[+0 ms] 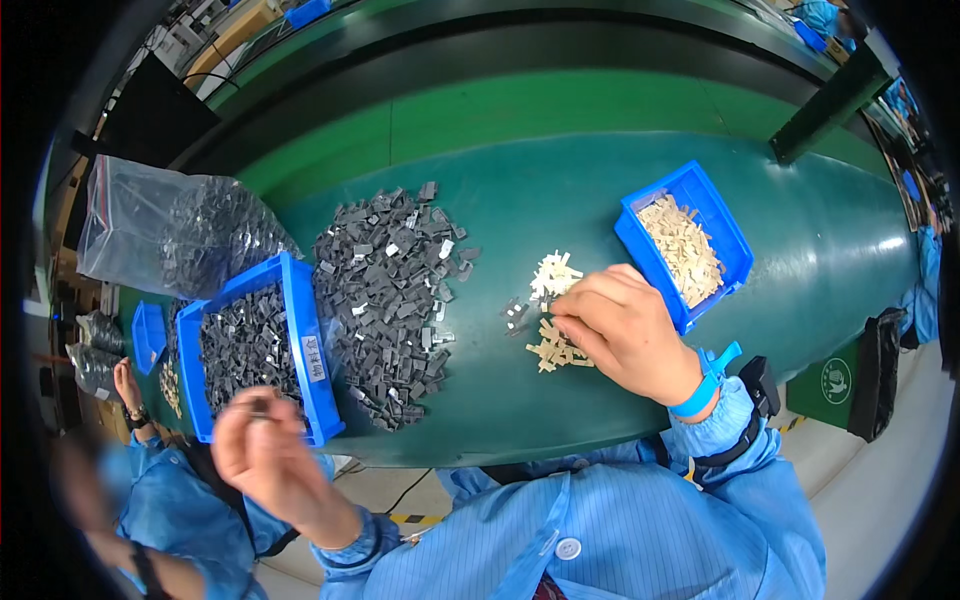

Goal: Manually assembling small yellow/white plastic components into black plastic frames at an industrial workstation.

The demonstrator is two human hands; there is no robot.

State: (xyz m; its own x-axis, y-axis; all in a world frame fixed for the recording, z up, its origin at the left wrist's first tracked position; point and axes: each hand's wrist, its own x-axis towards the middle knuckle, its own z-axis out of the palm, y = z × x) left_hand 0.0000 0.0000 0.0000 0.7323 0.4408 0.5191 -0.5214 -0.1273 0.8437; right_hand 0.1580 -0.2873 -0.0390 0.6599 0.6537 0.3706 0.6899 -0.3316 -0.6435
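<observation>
My left hand, smeared by motion, is raised at the near corner of a blue bin of dark grey plastic pieces. Its fingers pinch a small dark piece. Over the green table my right hand has its thumb and fingers pressed together. Whatever sits between those fingertips is hidden. Beside them lie a small pile of pale cream pieces, a second cream pile and a few dark pieces. A large heap of dark grey pieces spreads between my hands.
Right of my right hand stands a blue bin of cream pieces. A clear plastic bag with dark pieces leans at the far left. Another person's hand shows at the left, near a small blue tray. A dark post rises far right.
</observation>
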